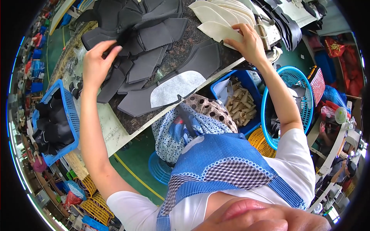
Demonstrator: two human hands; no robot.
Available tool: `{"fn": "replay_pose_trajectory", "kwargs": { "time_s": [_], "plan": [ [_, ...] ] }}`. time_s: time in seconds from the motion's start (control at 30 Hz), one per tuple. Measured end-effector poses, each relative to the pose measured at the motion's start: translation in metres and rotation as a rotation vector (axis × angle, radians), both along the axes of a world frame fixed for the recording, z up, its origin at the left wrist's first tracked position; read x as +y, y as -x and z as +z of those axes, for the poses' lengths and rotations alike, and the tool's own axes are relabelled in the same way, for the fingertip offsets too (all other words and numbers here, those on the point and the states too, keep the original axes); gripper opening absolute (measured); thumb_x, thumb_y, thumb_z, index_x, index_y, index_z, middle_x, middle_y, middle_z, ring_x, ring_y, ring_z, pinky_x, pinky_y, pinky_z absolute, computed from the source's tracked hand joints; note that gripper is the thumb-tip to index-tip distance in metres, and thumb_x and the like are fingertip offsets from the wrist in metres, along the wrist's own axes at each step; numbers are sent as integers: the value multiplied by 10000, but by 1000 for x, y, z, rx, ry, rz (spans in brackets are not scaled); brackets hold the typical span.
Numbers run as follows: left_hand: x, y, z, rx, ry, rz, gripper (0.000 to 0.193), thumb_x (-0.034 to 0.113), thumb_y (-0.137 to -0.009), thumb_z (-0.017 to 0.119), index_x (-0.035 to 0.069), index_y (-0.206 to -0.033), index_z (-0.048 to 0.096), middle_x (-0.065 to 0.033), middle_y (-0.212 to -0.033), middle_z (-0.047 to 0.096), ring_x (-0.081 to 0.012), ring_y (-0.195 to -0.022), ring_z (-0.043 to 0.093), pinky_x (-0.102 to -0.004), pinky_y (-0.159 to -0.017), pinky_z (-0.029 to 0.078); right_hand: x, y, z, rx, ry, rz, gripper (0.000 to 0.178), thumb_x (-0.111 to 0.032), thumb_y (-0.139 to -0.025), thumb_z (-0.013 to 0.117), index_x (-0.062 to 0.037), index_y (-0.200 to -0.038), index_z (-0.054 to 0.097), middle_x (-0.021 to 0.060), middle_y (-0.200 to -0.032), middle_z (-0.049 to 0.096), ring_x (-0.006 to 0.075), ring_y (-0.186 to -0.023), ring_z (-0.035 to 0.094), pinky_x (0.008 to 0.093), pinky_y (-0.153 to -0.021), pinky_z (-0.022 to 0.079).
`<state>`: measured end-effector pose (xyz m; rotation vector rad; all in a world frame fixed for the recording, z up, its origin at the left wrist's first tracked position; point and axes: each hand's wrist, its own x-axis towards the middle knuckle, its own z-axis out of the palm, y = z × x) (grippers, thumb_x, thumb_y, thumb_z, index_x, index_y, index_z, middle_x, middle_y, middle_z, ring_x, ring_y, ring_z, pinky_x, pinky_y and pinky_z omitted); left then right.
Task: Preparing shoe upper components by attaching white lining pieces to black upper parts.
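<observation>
My left hand [99, 61] is over the left part of the bench, thumb and forefinger bent toward each other. A dark, blurred thing [126, 35] at its fingertips is too smeared to name. Below and around it lie overlapping dark grey cut pieces [148, 63] of sheet material. My right hand [249, 43] grips the edge of a cream cut piece [216, 31] between thumb and fingers, at the near end of a fanned stack of cream pieces [223, 13]. Nearer me, a whitish curved piece [177, 88] lies on a dark grey piece [135, 102].
A blue crate [69, 115] of black pieces stands at the left. Under the bench's right edge are a blue bin [241, 98] of tan pieces and a blue round basket [289, 71]. More dark pieces [283, 25] lie at the far right.
</observation>
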<state>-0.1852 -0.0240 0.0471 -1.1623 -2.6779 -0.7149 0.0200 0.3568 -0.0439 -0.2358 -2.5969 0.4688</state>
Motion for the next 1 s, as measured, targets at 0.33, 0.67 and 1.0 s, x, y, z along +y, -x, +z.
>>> {"fn": "replay_pose_trajectory", "kwargs": {
  "time_s": [0.33, 0.67, 1.0],
  "plan": [
    [28, -183, -59, 235, 187, -219, 440, 286, -818, 736, 44, -1176, 655, -60, -1034, 661, -247, -1008, 613, -381, -840, 477, 19, -6, 1, 282, 403, -169, 263, -256, -912, 696, 1, -958, 662, 85, -752, 658, 134, -653, 582, 284, -605, 466],
    [43, -186, -18, -1244, -678, 33, 213, 144, -908, 699, -6, -1052, 655, -113, -1069, 697, -106, -856, 667, -235, -678, 574, -118, -62, 58, -245, 795, 566, 245, -228, -943, 661, 0, -1022, 704, 70, -862, 699, 120, -790, 657, 261, -682, 524],
    [37, -201, -40, -1242, -742, -80, 313, 91, -917, 683, 28, -1160, 497, -91, -986, 677, -116, -836, 671, -245, -732, 569, -120, -38, 78, -711, 1088, 680, 179, -106, -881, 668, 30, -991, 708, 48, -795, 693, 71, -727, 632, 227, -667, 521]
  ]
}}
